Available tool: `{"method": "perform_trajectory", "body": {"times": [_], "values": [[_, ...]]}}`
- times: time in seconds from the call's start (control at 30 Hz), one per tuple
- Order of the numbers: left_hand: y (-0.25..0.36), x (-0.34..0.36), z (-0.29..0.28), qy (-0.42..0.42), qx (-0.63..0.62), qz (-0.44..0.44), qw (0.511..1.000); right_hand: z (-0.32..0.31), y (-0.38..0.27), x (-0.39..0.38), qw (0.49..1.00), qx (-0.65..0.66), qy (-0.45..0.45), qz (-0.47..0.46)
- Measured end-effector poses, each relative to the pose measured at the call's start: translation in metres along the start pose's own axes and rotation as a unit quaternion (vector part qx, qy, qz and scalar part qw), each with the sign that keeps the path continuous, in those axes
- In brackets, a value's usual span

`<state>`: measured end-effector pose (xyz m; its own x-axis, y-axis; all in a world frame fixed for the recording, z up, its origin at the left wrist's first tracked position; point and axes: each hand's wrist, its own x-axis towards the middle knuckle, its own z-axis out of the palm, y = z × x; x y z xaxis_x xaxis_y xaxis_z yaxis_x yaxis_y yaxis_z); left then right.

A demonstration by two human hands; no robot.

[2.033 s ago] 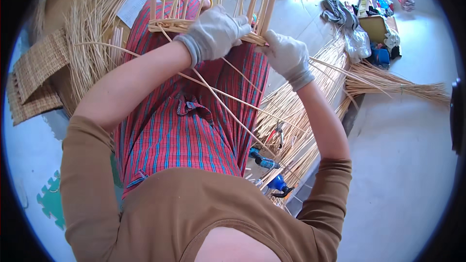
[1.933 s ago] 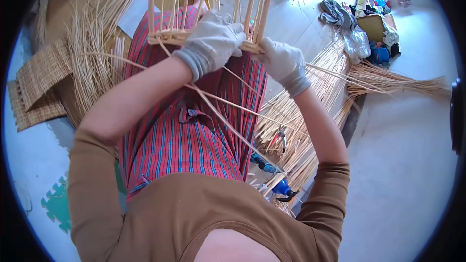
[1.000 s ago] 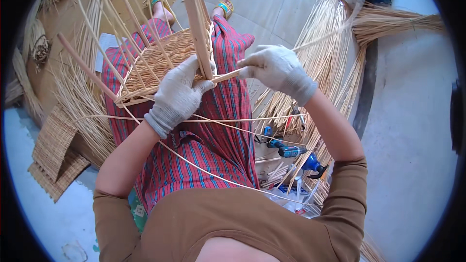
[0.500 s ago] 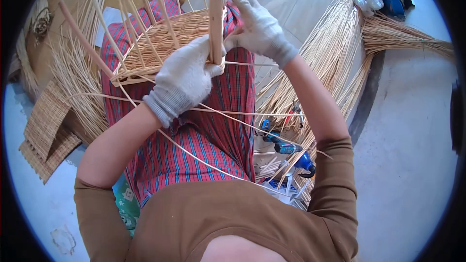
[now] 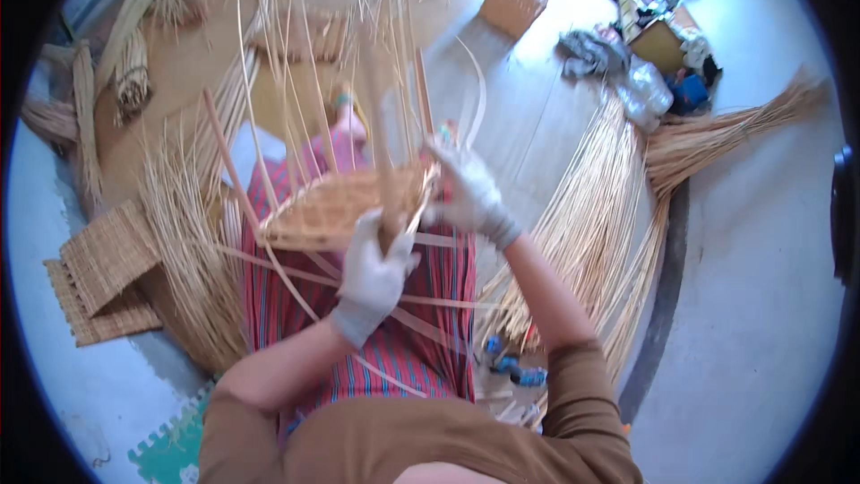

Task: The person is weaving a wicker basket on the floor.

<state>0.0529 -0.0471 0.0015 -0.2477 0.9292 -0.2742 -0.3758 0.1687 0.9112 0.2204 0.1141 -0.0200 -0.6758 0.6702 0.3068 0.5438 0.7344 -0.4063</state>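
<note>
Wicker basket (image 5: 336,202) lay over the red plaid cloth (image 5: 358,381) on my lap. The fingers of my left hand (image 5: 372,276) pinched the thick post (image 5: 382,157) at its near corner; my right hand's (image 5: 468,193) fingers were spread by its right edge.

Left of centre, toward ten o'clock, the basket (image 5: 336,206) is rough, dry-looking wicker, while the gloves (image 5: 372,282) are pale, matt knit cloth (their finer texture is lost to blur). The striped garment (image 5: 385,381) toward six o'clock is dull woven cloth. Coarse fibre mats (image 5: 112,255) lie at nine, a glossy clear plastic bag (image 5: 645,94) at two, matt brown cardboard (image 5: 506,4) at one.
</note>
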Motion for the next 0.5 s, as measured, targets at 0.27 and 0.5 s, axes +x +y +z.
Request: {"method": "perform_trajectory", "body": {"times": [0.27, 0.5], "values": [[0.062, -0.101, -0.095, -0.185, 0.061, -0.028, 0.981, -0.018, -0.069, -0.086, 1.0, -0.013, 0.026, 0.009], [0.044, -0.018, -0.125, -0.308, 0.23, 0.019, 0.923, 0.032, -0.082, -0.148, 0.965, -0.132, 0.195, 0.119]]}}
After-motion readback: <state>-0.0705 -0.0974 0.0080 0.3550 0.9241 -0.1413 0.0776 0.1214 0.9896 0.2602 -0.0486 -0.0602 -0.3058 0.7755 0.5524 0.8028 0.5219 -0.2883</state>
